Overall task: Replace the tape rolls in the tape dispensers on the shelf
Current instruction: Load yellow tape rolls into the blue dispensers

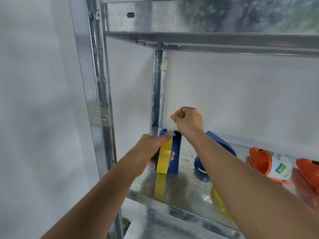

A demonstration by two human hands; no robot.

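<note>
— While I stand at the metal shelf [172, 195], what do you make of my hands?

— Your left hand [151, 149] is wrapped round the blue tape dispenser [175, 152], thumb laid along its top edge. What sits in it?

— A yellow tape roll [164, 157], upright in the dispenser, which stands at the left end of the shelf, just in front of the rear upright. My right hand [188, 121] is above the cutter end, fingers curled, pinching the clear end of the tape [172, 125] between thumb and forefinger.

— And beside it?

— A second blue dispenser [219, 147] lies tipped over under my right forearm. Further right, two orange dispensers: the nearer one [260, 160] carries a white roll [280, 167] with a green-and-blue logo and dark print too blurred for me to read; the other [309, 169] is cut off by the edge.

— Any writing on the blue one?

— None that I can make out.
</note>
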